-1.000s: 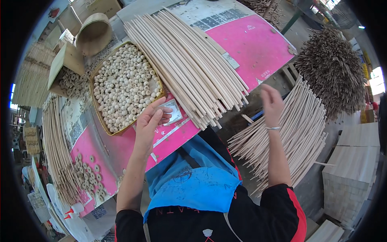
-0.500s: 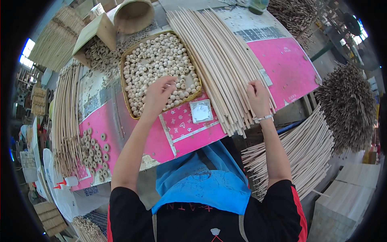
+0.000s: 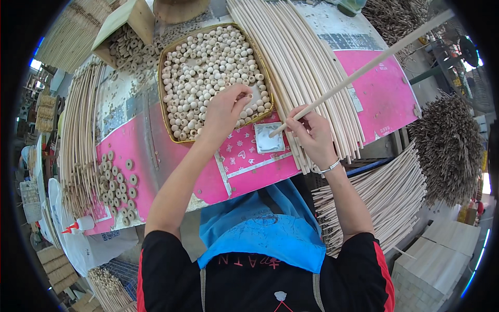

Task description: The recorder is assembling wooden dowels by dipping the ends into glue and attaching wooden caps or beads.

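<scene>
In my right hand (image 3: 314,136) is a long wooden rod (image 3: 366,70), gripped near its lower end and slanting up to the right. The rod's tip is at a small square dish (image 3: 269,150) of white paste; whether it touches the paste I cannot tell. My left hand (image 3: 224,112) is closed over the near right part of a shallow yellow-rimmed basket (image 3: 162,88) of round wooden beads (image 3: 200,86). A pale bead (image 3: 249,97) shows between its thumb and fingertips.
A row of wooden rods (image 3: 299,67) lies right of the basket. Wooden rings (image 3: 120,178) and beaded sticks (image 3: 78,151) lie to the left, near a red-tipped white bottle (image 3: 83,224). An open wooden box (image 3: 127,23) of rings stands behind. Stick bundles (image 3: 449,151) flank the pink table (image 3: 208,179).
My right hand has lifted a rod from the row and brought its tip left to the paste dish. My left hand has shifted slightly right, with a bead now visible in its fingers.
</scene>
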Demonstrator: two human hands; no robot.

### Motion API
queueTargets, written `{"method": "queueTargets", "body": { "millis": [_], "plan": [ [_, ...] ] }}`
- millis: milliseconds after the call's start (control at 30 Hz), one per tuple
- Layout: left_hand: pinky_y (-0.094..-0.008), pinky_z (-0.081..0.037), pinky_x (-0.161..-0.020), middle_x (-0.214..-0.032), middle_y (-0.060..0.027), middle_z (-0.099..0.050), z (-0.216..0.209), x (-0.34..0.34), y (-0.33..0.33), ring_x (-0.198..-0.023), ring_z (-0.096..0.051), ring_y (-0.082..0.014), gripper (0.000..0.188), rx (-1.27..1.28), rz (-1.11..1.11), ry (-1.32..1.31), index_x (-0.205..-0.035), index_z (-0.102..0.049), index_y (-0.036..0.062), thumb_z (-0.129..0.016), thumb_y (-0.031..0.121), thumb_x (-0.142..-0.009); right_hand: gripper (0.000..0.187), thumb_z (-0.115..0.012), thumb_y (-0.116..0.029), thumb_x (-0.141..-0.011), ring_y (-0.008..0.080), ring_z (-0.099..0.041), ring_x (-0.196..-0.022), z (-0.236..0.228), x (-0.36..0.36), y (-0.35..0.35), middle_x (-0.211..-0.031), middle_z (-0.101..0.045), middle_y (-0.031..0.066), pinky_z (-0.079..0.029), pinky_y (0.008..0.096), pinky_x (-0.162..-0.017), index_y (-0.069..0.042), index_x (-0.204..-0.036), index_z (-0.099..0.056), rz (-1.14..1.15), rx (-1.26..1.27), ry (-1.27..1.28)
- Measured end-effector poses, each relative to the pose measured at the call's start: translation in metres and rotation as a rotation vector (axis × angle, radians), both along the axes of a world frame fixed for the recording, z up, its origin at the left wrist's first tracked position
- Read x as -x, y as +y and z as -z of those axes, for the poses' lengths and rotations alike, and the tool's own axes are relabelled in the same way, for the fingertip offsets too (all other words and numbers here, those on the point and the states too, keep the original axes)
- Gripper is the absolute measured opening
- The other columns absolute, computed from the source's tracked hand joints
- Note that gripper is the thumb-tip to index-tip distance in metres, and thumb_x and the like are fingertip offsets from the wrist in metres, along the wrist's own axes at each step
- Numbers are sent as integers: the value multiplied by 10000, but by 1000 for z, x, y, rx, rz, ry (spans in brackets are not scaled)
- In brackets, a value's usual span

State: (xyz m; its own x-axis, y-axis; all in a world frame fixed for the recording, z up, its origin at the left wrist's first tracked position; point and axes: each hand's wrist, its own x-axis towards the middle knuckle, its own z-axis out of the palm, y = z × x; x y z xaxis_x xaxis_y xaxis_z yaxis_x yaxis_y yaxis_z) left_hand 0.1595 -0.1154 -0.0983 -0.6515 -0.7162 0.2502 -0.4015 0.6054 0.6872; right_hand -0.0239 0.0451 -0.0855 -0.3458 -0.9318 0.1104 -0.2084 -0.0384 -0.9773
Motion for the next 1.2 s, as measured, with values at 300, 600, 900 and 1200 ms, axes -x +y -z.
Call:
{"method": "queueTargets", "body": {
  "millis": [300, 600, 900, 1200],
  "plan": [
    [-258, -511, -794, -1014, -62, -648, 2, -38, 96, -891, -630, -119, 216, -532, 1, 369, -1155, -678, -14, -614, 61, -964, 94, -643, -51, -936, 256, -673, -716, -2, -12, -10, -849, -644, 128, -523, 357, -638, -7, -997, -587, -19, 47, 484],
    [-233, -492, -765, -961, -20, -679, 38, -36, 108, -848, -599, -74, 258, -824, -140, 440, -1210, -654, 4, -629, 124, -983, 103, -651, -39, -931, 211, -652, -707, 11, -15, -8, -836, -641, 119, -509, 331, -633, -6, -1013, -597, -62, -23, 355],
    [-225, -526, -794, -964, -24, -694, 34, -32, 106, -869, -629, -67, 239, -883, -154, 555, -1197, -656, -4, -619, 111, -991, 60, -611, -32, -979, 101, -629, -807, 1, -1, 2, -881, -647, 49, -514, 241, -712, 19, -1010, -614, 14, 45, 66],
    [-259, -534, -863, -1042, -66, -709, 23, -20, 106, -944, -649, -109, 280, -1029, -95, 614, -1230, -656, -9, -617, 148, -1001, 100, -593, -80, -1007, 119, -655, -882, -6, -7, 18, -966, -660, 72, -552, 257, -819, -4, -1072, -590, 46, 179, -146]
  ]
}}
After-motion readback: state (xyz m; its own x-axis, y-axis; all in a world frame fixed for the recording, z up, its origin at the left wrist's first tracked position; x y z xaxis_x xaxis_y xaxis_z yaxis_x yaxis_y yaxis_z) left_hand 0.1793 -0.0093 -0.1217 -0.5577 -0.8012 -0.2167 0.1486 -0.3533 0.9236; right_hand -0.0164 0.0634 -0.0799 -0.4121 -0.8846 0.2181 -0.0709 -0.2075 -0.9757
